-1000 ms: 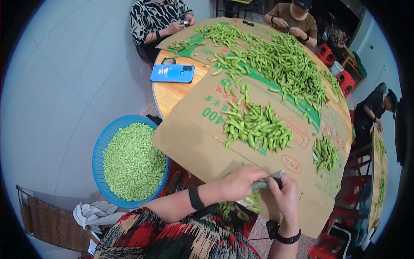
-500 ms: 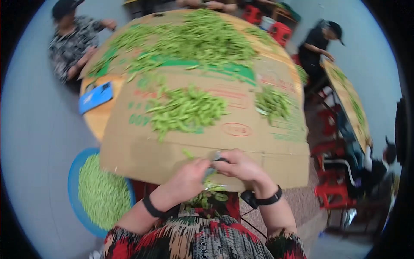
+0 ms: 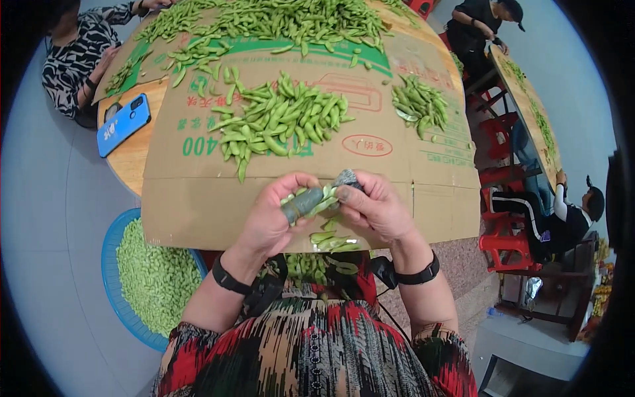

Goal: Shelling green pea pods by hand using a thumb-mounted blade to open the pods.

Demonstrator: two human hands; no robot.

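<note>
Above the near edge of the cardboard, my left hand (image 3: pixel 272 210) is closed around green soybean pods (image 3: pixel 325 201), its thumb wrapped in a grey cover. My right hand (image 3: pixel 376 206) pinches the other end of the pods, a dark grey cover on one finger. Just below the hands, a few flattened pods (image 3: pixel 334 243) lie at the cardboard edge. Farther off, a heap of plump pods (image 3: pixel 284 118) rests on the cardboard (image 3: pixel 198 218). Down at the left stands a blue basket (image 3: pixel 114 278) full of light green shelled beans (image 3: pixel 159 281).
A large pile of pods (image 3: pixel 291 23) covers the table's far side, and a smaller heap (image 3: pixel 421 106) lies to the right. A blue phone (image 3: pixel 124 126) sits at the left edge. One person (image 3: pixel 79 56) works there; others sit or stand by a second table (image 3: pixel 529 112) at right.
The view has tipped so the table sits higher. My hands, blurred and close together before, now show pods between them, with the left thumb's grey cover visible.
</note>
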